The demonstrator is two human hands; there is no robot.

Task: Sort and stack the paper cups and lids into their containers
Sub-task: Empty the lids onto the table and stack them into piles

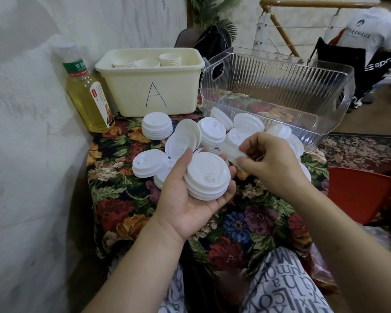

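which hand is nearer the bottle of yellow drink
Left. The left hand, holding a lid stack, is nearer the bottle by the wall; the right hand is farther right.

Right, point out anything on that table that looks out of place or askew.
The tall plastic bottle of yellow drink beside the cream plastic bin marked A is neither cup nor lid. Among the loose white plastic lids, one white lid leans tilted on edge against its neighbours rather than lying flat. The clear ribbed plastic bin holds no lids.
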